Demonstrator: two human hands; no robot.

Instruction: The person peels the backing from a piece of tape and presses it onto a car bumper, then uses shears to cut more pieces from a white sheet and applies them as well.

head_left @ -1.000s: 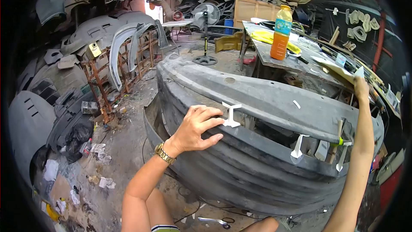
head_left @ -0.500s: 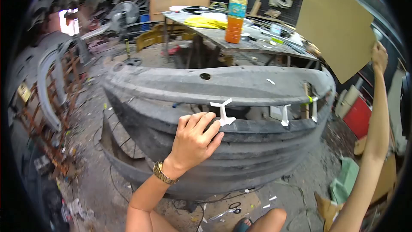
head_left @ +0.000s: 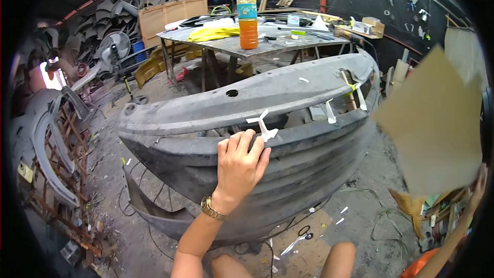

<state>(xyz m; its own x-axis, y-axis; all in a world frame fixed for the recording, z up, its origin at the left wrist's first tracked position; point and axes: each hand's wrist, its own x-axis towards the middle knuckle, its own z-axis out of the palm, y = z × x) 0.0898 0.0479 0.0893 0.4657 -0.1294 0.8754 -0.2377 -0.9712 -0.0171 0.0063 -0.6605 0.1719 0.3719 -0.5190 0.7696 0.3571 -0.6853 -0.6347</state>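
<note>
A large grey car bumper [head_left: 216,103] stands in front of me with an opening along its middle. White tape strips [head_left: 263,126] bridge that opening. My left hand [head_left: 241,164], with a gold watch at the wrist, lies flat on the bumper's lower lip, fingertips touching the nearest tape strip. My right hand [head_left: 479,183] is at the far right edge, gripping the lower corner of a brown cardboard sheet [head_left: 435,123] that is blurred and low beside the bumper's right end.
A metal workbench [head_left: 231,46] behind the bumper carries an orange drink bottle [head_left: 247,18] and a yellow cloth [head_left: 213,33]. Scissors [head_left: 296,240] lie on the dirt floor by my knees. A fan [head_left: 114,46] and stacked bumper parts [head_left: 46,139] stand at the left.
My right hand has swung the cardboard sheet down from overhead to waist height at the right. The view has turned left and tilted. My left hand stays on the bumper by the tape.
</note>
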